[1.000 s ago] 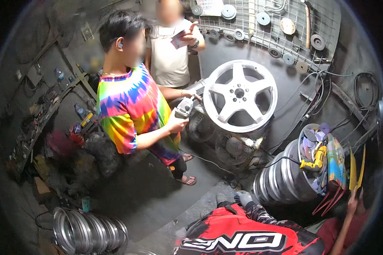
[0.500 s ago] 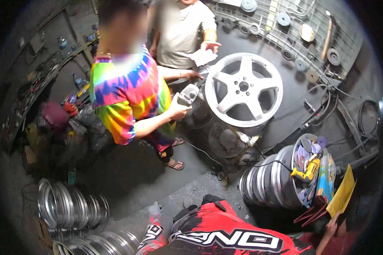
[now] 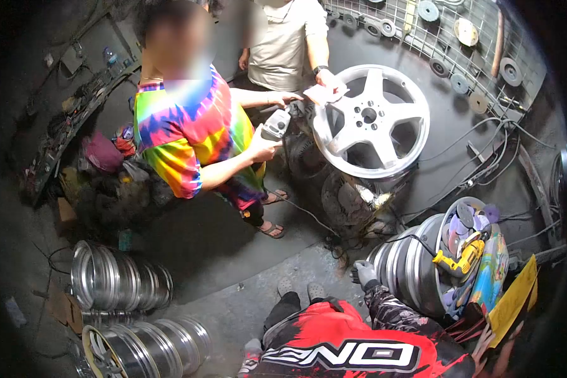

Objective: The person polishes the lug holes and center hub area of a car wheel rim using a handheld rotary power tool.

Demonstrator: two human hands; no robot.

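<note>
My right hand (image 3: pixel 365 273), in a grey glove, is beside a stack of metal wheel rims (image 3: pixel 412 261). Its fingers look apart, and I see nothing in them; I cannot tell whether they touch the rims. My left hand (image 3: pixel 253 348), gloved too, is low beside my red and black jersey (image 3: pixel 334 334), with its fingers hard to make out. A yellow corded power tool (image 3: pixel 463 255) lies with several sanding discs (image 3: pixel 465 214) in the top rim.
A person in a tie-dye shirt (image 3: pixel 192 135) holds a grey device (image 3: pixel 276 124). Another in a pale shirt (image 3: pixel 277 47) holds a white cloth or paper (image 3: pixel 326 94) at a five-spoke wheel (image 3: pixel 375 165). Chrome rims (image 3: pixel 116 274) lie left; discs hang on a wire rack (image 3: pixel 447 34).
My right hand has come into view beside the rim stack. My left hand has drawn back and down. The pale-shirted person's hand has moved down to the wheel with the white cloth or paper.
</note>
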